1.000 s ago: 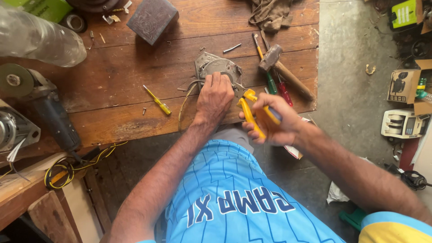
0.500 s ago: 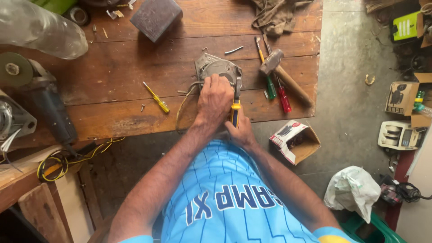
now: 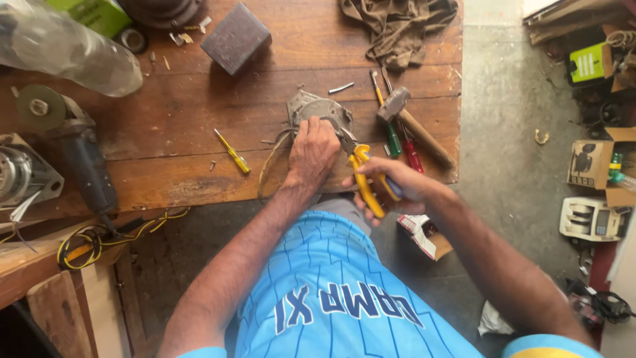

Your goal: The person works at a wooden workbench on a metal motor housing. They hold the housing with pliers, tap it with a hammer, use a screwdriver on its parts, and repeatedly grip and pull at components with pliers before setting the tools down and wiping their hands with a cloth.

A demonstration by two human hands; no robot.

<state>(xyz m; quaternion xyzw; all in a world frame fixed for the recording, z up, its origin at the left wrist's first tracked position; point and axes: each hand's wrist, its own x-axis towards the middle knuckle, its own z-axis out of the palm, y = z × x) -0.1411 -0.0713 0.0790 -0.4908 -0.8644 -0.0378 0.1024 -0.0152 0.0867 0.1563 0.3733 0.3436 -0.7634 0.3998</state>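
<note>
Right grip point(image 3: 391, 185) now angling pliers point(image 3: 363, 174) rightward

Two hands are at work at the bench edge: the left hand point(image 3: 311, 154) and the right hand point(image 3: 397, 189). One pair of yellow-handled pliers point(image 3: 366, 179) and one grey metal part point(image 3: 318, 111) lie between them. There are three screwdrivers: one yellow screwdriver point(image 3: 232, 152) left of centre, one green-handled screwdriver point(image 3: 393, 140) and one red-handled screwdriver point(image 3: 412, 154) right of centre. One hammer point(image 3: 411, 122) sits beside those. One angle grinder point(image 3: 69, 142) is at the left, one clear plastic bottle point(image 3: 63, 46) at the upper left, one dark block point(image 3: 235, 38) at the top and one brown rag point(image 3: 397, 26) at the upper right.
</note>
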